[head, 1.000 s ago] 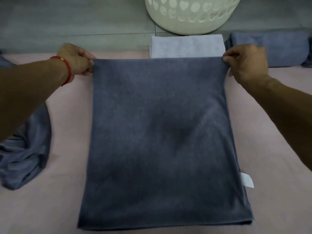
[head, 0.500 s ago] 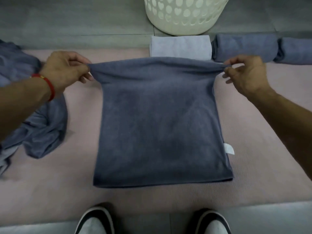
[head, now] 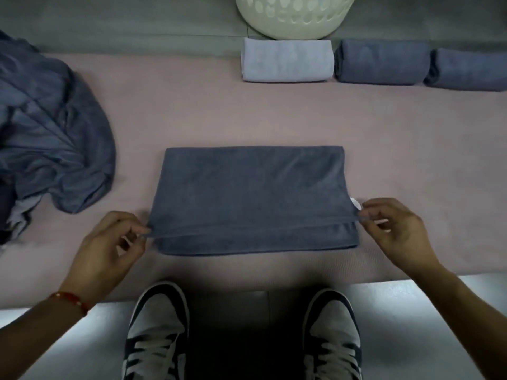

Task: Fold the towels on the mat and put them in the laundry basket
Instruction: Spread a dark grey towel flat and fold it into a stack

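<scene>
Head view looks down on a dark grey towel (head: pixel 251 198) lying folded over on the pink mat (head: pixel 192 111), its upper layer ending just short of the near edge. At that layer's left corner the left hand (head: pixel 109 246) pinches the cloth between thumb and fingers; the right hand (head: pixel 395 229) pinches the right corner beside a small white tag (head: pixel 356 204). Near the mat's far edge sit three rolled towels in a row (one pale (head: pixel 286 60), two dark (head: pixel 381 63) (head: pixel 467 69)), with the cream laundry basket (head: pixel 295 17) on the floor just behind. A crumpled heap of grey towels (head: pixel 52 133) lies at left. Two sneakers (head: pixel 157 327) stand by the near edge.
</scene>
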A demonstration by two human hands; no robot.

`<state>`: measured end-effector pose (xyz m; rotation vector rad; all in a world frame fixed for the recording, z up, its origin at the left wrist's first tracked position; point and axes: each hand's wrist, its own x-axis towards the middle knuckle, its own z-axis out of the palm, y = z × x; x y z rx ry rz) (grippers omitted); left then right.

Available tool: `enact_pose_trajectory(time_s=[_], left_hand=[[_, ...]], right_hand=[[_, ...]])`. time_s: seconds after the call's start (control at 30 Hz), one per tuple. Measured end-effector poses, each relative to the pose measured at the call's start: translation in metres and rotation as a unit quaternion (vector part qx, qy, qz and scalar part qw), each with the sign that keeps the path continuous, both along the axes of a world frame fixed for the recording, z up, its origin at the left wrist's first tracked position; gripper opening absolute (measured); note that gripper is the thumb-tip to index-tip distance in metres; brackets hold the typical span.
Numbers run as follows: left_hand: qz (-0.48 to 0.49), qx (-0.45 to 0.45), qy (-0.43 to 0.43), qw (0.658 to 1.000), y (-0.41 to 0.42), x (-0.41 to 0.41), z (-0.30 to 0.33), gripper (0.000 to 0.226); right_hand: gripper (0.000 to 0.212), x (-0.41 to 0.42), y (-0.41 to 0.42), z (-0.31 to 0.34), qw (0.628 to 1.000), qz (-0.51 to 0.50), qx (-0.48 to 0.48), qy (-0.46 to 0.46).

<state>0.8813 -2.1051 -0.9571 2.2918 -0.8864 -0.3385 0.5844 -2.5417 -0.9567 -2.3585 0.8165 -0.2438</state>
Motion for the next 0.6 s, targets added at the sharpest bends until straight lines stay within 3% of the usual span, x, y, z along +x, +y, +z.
enact_pose_trajectory(time_s=[0.1,0.2,0.37,0.47,0.6], left_hand=[[-0.002,0.014,-0.011,1.000,0.009,-0.011,-0.006,0.009],[-0.062,0.056,-0.038,0.996,0.019,-0.016,-0.012,0.026],[-0.105,0.111,0.004,0.988,0.019,-0.011,-0.025,0.029],[-0.065,0.097,0.033,0.993,0.000,0.001,-0.017,0.035],[0.026,0.076,0.033,0.996,-0.053,0.042,-0.014,0.026]], right_hand=[[0.025,-0.021,0.009,-0.006,1.000,0.010,-0.018,0.018],[0.028,-0.038,0.012,-0.010,0.998,0.045,-0.048,0.019],[0.029,-0.042,0.013,-0.025,0.986,0.126,-0.090,0.061],[0.012,-0.023,0.012,-0.016,0.986,0.093,-0.104,0.087],[0.021,0.034,-0.005,-0.009,0.992,0.024,-0.106,0.059]])
